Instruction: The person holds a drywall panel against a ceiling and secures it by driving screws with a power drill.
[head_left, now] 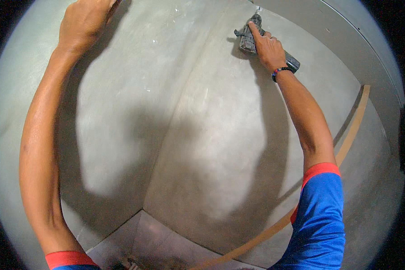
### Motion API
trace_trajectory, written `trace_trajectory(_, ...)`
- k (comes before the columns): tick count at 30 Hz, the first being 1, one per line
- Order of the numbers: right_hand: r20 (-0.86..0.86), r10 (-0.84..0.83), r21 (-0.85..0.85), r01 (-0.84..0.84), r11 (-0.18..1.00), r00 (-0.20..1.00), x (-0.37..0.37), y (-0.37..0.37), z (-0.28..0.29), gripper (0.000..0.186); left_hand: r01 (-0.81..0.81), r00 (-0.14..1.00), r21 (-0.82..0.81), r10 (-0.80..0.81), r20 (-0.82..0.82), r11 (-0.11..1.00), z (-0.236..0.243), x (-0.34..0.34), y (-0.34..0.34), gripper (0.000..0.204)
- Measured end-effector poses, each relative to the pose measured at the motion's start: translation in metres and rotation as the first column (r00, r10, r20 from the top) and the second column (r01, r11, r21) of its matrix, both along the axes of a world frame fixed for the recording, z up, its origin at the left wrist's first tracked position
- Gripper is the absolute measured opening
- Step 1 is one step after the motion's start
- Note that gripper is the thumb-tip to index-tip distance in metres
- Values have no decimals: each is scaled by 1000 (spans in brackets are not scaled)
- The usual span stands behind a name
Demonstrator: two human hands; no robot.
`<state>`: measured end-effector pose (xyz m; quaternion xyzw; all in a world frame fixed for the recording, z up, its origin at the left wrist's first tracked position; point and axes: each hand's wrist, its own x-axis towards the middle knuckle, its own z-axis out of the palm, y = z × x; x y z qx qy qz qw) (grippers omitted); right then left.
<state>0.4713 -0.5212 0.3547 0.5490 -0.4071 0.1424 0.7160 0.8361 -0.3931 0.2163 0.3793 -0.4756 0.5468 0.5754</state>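
Observation:
My right hand (272,50) is wrapped round the grip of a black cordless drill (249,39), one finger stretched along its body. Its bit points up, close to where the grey wall (211,135) meets a grey metal edge (321,22); I cannot tell whether the tip touches. High on the left, my left hand (83,24) is raised near the wall, and the upper frame edge cuts off its fingers. A dark edge shows beside that hand, too little of it to name. A beaded bracelet (281,71) circles my right wrist.
A long tan strip (353,123) curves down the right side, passes behind my right arm and reaches the lower edge. Two wall faces meet in a corner line that runs down to a paler surface (153,238) at the bottom. Shadows of my arms fall on the wall.

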Motion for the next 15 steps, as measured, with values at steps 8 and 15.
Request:
trace_trajectory(8, 129, 46, 46, -52, 998, 991, -15, -2, 14, 65, -97, 995, 3, 97, 8, 995, 5, -36, 40, 7)
trace_trajectory(15, 171, 71, 33, -78, 996, 983, 6, 23, -4, 63, -102, 995, 21, 103, -19, 995, -16, -29, 83, 5)
